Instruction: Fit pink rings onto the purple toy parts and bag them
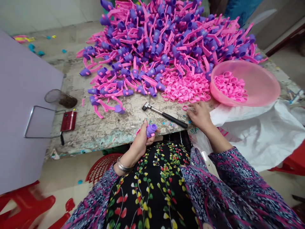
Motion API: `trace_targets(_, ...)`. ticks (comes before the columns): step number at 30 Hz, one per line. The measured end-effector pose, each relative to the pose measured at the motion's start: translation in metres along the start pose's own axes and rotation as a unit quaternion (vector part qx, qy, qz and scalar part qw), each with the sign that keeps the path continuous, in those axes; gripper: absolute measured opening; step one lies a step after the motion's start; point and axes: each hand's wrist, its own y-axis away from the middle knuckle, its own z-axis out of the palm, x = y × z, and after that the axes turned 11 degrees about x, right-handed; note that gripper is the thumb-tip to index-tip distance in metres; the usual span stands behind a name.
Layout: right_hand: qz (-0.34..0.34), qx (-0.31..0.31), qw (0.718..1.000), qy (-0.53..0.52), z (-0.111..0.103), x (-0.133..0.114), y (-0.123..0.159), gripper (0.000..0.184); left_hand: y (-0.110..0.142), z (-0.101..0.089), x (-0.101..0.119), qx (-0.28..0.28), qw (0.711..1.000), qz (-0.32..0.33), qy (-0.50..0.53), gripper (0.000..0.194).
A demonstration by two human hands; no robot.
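Note:
My left hand (142, 137) is closed around a purple plastic nozzle piece (152, 129), held over the table's front edge with its round opening facing up. A bit of pink plastic shows at its side; the rest is hidden by my fingers. My right hand (200, 115) lies low on the table with fingers apart, its fingertips beside a loose pink ring (185, 108). Whether they touch the ring I cannot tell. Behind that hand spreads a heap of pink rings (186, 89). Between my hands lies a hammer (168, 117) with a black handle.
A large pile of purple pieces with pink levers (154, 41) covers the back of the table (95, 133). At right stands a pink bowl (262, 86) with more rings, beside a white sack (257, 136). A glass (59, 98) and a red object (68, 121) lie left.

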Motion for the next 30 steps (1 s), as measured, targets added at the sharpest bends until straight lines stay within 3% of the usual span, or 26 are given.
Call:
trace_targets(8,-0.025,0.003,0.999,-0.039,0.008,-0.011,-0.011,0.029,0.004,-0.001,0.003,-0.02,0.999,0.042,-0.014,0.07)
trace_targets(12,0.057,0.026,0.99,-0.13,0.011,-0.016,-0.02,0.03,0.008,-0.002,0.004,-0.02,0.999,0.045,-0.017,0.069)
trace_targets(15,0.143,-0.007,0.957,-0.252,0.017,-0.021,-0.027,0.027,0.007,-0.002,0.002,-0.02,0.999,0.036,-0.014,0.07)
trace_targets(18,0.173,-0.039,0.934,-0.309,0.027,-0.027,-0.034,0.024,0.007,0.0,0.001,-0.02,0.999,0.034,-0.011,0.069)
trace_targets(21,0.154,-0.032,0.948,-0.278,0.032,-0.028,-0.041,0.023,0.008,0.001,0.001,-0.019,0.999,0.038,-0.009,0.069)
trace_targets(25,0.112,0.02,0.972,-0.204,0.017,-0.02,-0.046,0.024,0.01,-0.001,0.002,-0.017,0.999,0.04,-0.01,0.067)
trace_targets(27,0.089,-0.008,0.985,-0.146,0.005,-0.016,-0.045,0.023,0.011,-0.002,0.003,-0.015,0.999,0.042,-0.011,0.067)
trace_targets(30,0.044,-0.1,0.993,-0.032,-0.006,-0.014,-0.037,0.029,0.009,-0.002,0.002,-0.013,0.999,0.039,-0.012,0.069)
